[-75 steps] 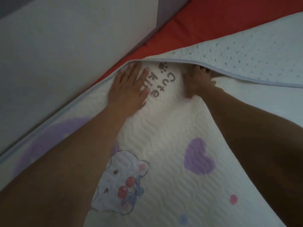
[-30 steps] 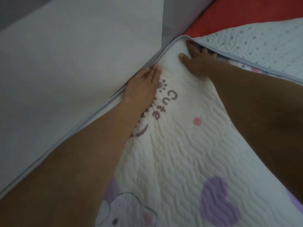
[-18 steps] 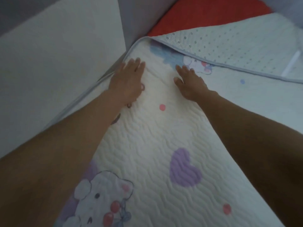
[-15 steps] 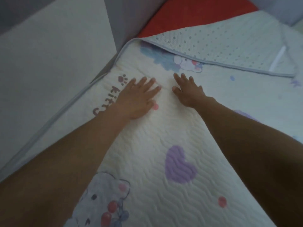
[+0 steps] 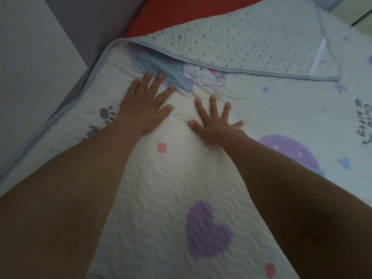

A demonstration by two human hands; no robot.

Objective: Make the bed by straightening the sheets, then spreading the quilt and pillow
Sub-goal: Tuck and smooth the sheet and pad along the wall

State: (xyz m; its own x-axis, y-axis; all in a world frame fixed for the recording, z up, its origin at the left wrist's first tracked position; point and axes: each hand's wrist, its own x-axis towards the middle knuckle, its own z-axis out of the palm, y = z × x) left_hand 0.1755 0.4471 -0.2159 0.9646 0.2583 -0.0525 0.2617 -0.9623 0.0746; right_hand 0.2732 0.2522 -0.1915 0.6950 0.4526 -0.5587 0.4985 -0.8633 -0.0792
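A white quilted sheet [image 5: 173, 178] printed with purple hearts, pink dots and cartoon kittens covers the bed. Its far corner is folded back, showing a grey dotted underside [image 5: 241, 37] with a pale blue border. My left hand [image 5: 145, 105] lies flat on the sheet with fingers spread, near the left edge. My right hand [image 5: 215, 121] presses flat beside it, fingers splayed, a little nearer to me. Both hands are just short of the folded flap. Neither hand holds anything.
A red mattress surface [image 5: 181, 11] shows beyond the folded corner. A pale wall or panel [image 5: 30, 57] and a grey padded side [image 5: 96, 27] run along the left of the bed. A white strap [image 5: 318, 57] is sewn to the flap's underside.
Both hands have slid back from the sheet's far left corner toward the middle and spread flat. The view has shifted right, showing more of the folded flap.
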